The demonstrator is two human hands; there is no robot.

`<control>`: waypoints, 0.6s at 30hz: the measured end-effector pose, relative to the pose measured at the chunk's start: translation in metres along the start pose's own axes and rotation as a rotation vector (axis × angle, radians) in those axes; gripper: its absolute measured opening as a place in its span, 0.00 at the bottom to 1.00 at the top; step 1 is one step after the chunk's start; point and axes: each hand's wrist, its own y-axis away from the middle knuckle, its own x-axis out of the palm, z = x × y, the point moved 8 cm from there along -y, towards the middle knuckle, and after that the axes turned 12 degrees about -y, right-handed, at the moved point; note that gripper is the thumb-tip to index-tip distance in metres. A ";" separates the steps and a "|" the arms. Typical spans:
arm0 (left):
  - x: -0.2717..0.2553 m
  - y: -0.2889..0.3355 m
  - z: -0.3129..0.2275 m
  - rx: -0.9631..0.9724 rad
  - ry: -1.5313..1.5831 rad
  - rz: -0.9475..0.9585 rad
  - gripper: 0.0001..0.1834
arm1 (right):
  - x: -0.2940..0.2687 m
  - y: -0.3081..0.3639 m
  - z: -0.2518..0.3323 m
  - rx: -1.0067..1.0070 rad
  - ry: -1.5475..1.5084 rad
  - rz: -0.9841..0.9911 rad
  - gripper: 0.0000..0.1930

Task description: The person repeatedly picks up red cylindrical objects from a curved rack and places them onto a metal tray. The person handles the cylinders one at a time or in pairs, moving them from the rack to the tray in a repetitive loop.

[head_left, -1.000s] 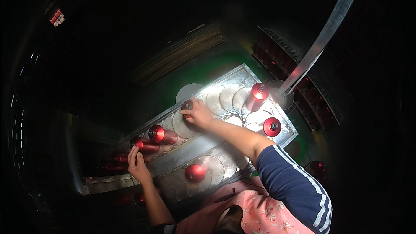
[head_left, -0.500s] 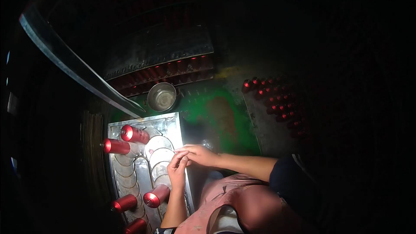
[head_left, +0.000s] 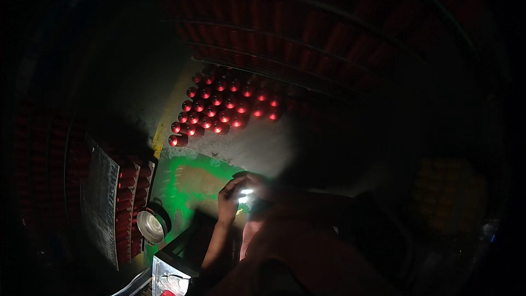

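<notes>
My left hand (head_left: pixel 229 191) is raised above the green-painted floor, its fingers bent and closed toward my right hand (head_left: pixel 255 181). A bright white glare (head_left: pixel 246 191) shows between the two hands; what lies there, if anything, I cannot make out. Deep shadow hides most of my right hand's fingers. Below my left forearm, only a corner of the shiny metal tray (head_left: pixel 164 274) is in view, with part of a red cylinder (head_left: pixel 167 293) at the lower edge.
Rows of red cylinders (head_left: pixel 217 99) stand on the grey floor ahead. At left, a metal pot (head_left: pixel 151 226) stands beside stacked red cylinders (head_left: pixel 125 194) under a dark board (head_left: pixel 101 197). Racks of red cylinders (head_left: pixel 285 16) fill the far side. Yellowish stacked things (head_left: pixel 446 194) are dim at right.
My view has swung right, away from the metal tray with its red cylinders. Both hands have come away from over the tray and are now above the floor, close together.
</notes>
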 end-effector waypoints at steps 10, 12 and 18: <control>0.144 -0.173 0.072 0.214 -0.822 0.612 0.26 | -0.239 0.134 0.109 -0.060 1.001 -0.688 0.22; 0.179 -0.204 0.106 0.425 -1.074 0.634 0.28 | -0.284 0.172 0.117 -0.151 0.950 -0.845 0.26; 0.285 -0.279 0.175 0.614 -1.151 0.704 0.33 | -0.443 0.183 0.079 -0.085 1.340 -1.092 0.31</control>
